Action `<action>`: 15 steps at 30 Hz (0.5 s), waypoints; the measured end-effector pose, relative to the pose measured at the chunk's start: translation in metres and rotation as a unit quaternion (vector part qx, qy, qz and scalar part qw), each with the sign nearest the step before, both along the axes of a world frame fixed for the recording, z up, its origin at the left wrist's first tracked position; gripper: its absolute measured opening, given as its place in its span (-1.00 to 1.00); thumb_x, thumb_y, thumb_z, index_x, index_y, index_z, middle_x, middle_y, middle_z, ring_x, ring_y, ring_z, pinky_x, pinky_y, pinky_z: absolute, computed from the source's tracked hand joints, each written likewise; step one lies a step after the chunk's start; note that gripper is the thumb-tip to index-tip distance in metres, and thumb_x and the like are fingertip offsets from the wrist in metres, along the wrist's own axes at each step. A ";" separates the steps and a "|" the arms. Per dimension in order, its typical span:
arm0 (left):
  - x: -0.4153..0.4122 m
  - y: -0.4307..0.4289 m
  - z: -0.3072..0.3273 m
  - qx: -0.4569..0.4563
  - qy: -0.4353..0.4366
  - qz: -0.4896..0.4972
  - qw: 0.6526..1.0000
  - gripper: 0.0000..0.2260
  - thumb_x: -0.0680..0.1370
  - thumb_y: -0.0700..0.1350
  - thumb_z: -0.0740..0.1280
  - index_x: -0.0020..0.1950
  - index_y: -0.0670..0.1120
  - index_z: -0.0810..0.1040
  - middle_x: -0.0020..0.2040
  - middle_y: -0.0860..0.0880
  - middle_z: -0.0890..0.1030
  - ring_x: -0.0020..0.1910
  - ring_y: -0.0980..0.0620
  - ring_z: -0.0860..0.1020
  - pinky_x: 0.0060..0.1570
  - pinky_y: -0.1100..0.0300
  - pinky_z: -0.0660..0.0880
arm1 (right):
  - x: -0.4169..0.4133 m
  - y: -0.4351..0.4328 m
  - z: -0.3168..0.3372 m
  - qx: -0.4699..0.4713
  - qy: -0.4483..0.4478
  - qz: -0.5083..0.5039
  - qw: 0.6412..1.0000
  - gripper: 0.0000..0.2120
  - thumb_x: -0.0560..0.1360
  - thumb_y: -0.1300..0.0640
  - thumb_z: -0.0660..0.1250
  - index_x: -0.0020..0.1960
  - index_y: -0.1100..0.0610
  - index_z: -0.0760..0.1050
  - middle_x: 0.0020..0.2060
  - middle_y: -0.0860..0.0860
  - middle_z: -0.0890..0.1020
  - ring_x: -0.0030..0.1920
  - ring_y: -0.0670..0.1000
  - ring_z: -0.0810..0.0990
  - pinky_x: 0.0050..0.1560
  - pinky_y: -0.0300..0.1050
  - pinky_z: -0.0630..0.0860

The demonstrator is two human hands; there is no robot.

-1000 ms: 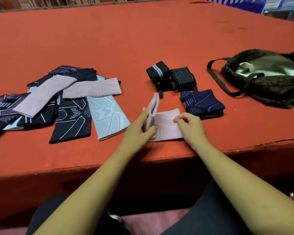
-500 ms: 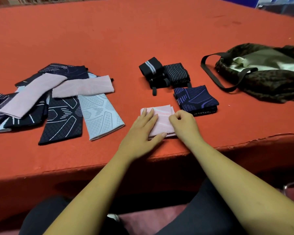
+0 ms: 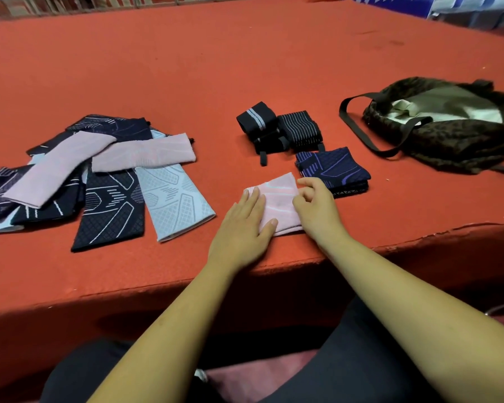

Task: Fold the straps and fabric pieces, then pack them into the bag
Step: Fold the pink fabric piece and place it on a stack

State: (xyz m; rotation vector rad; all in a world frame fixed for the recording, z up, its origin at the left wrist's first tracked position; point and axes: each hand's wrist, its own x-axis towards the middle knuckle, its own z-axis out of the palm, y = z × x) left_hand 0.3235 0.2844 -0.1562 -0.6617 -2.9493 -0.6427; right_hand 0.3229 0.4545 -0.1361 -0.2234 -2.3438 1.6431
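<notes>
touching one pink piece (image 3: 278, 200), two hands (image 3: 240, 228) (image 3: 317, 209)

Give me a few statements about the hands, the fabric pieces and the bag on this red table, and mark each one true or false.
1. The left hand lies flat on the folded pink piece. True.
2. The bag is closed. False: it lies open, with its pale lining showing.
3. The folded navy piece is inside the bag. False: it lies on the red table, right beside the pink piece.
4. The rolled black straps sit just beyond the navy piece. True.
5. The unfolded pieces lie overlapping in a pile on the left. True.
</notes>
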 end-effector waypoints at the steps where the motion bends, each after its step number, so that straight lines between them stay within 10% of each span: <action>1: 0.001 0.000 0.001 0.040 -0.002 0.006 0.999 -0.41 0.66 0.12 0.11 0.62 -0.08 0.05 0.63 0.02 -0.03 0.60 0.11 -0.11 0.55 0.16 -0.12 | 0.001 -0.002 0.005 -0.005 0.015 0.013 1.000 -0.68 0.50 0.40 0.21 0.24 0.25 0.44 -0.17 0.02 0.63 -0.32 -0.31 0.49 -0.25 -0.46 0.37; 5: 0.007 -0.003 0.010 0.230 0.017 0.067 0.971 -0.48 0.63 0.05 0.24 0.54 -0.13 0.27 0.54 -0.06 0.30 0.52 0.08 0.22 0.47 0.30 0.09 | 0.002 -0.005 0.043 -0.030 0.074 0.093 0.992 -0.70 0.51 0.36 0.25 0.19 0.11 0.50 -0.01 0.02 0.68 -0.10 -0.23 0.61 -0.07 -0.31 0.49; 10: 0.002 0.012 0.054 0.470 -0.108 0.163 0.860 -0.70 0.62 0.06 0.29 0.26 -0.08 0.48 0.04 0.05 0.62 -0.13 0.32 0.58 -0.15 0.40 0.46 | -0.009 0.013 0.080 -0.121 0.072 0.099 0.985 -0.73 0.45 0.31 0.25 0.06 0.04 0.55 -0.06 0.02 0.70 -0.07 -0.02 0.64 -0.04 -0.07 0.55; 15: -0.022 0.048 0.072 0.525 -0.159 0.140 0.824 -0.73 0.52 -0.07 0.38 0.19 -0.09 0.50 -0.02 -0.02 0.66 -0.09 0.04 0.65 0.07 -0.08 0.60 | -0.025 0.052 0.079 -0.050 0.022 -0.028 0.998 -0.85 0.50 0.28 0.35 0.04 0.18 0.62 -0.13 0.01 0.63 -0.13 -0.05 0.56 -0.13 -0.22 0.46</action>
